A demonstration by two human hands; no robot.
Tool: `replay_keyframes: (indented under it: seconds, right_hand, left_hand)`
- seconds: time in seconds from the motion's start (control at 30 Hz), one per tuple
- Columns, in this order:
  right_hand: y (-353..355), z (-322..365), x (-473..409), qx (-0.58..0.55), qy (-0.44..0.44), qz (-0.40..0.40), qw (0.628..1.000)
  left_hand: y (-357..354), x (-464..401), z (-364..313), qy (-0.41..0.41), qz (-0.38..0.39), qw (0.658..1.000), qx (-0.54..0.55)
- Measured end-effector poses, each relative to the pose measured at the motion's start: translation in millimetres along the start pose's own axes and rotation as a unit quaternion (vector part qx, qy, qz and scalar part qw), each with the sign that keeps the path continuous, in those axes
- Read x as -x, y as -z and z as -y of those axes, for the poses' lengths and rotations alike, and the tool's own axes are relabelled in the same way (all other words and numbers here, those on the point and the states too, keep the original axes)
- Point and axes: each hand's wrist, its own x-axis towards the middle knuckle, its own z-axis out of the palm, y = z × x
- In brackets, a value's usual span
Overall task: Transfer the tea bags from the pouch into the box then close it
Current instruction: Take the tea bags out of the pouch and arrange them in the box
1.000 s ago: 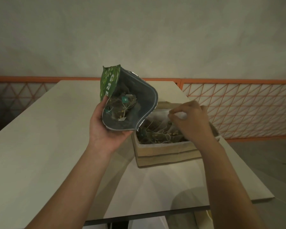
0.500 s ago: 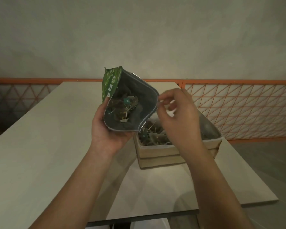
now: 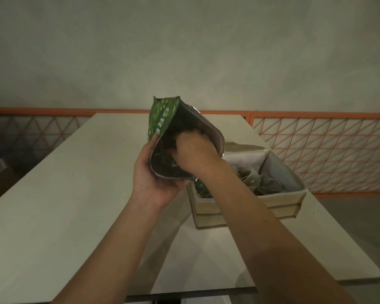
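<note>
The left hand [image 3: 154,181] gripped the pouch [image 3: 162,119] while the right hand [image 3: 193,150], fingers hidden inside, should gather tea bags gently without snagging strings before lifting toward the box [image 3: 246,200].

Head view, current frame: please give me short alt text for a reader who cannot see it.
A person's right hand reaches into the mouth of a green pouch that the left hand holds tilted above a pale table. Just right of the pouch stands an open cardboard box already holding tea bags. An orange lattice railing runs behind.
</note>
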Motion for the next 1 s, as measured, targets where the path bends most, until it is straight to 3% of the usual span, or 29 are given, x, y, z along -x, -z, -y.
replay_keyframes:
  seconds: [0.17,0.33,0.53,0.73,0.83,1.0]
  right_hand:
    - [-4.5,-4.0,-3.0,0.031,-0.02,0.054,0.998]
    - [9.7,-9.8,12.4,-0.105,-0.017,0.043,0.993]
    - [28.2,-17.7,34.9,-0.307,-0.037,-0.066,0.949]
    - [33.9,-26.2,49.0,-0.304,-0.016,-0.19,0.933]
    - [46.8,-34.8,58.6,-0.351,-0.013,-0.245,0.904]
    - [63.3,-56.3,71.3,-0.496,-0.047,-0.314,0.808]
  left_hand:
    - [-2.5,1.0,-0.7,0.019,0.021,1.0,0.001]
    - [0.0,-1.3,-1.4,0.02,0.025,0.999,0.003]
    - [-0.7,-0.6,-1.3,0.024,0.03,0.999,0.014]
    - [-1.3,-2.1,0.1,0.026,0.034,0.999,0.022]
    - [-0.3,-3.8,-1.0,0.022,0.032,0.999,0.027]
    - [-1.2,-2.5,1.5,0.026,0.029,0.999,0.03]
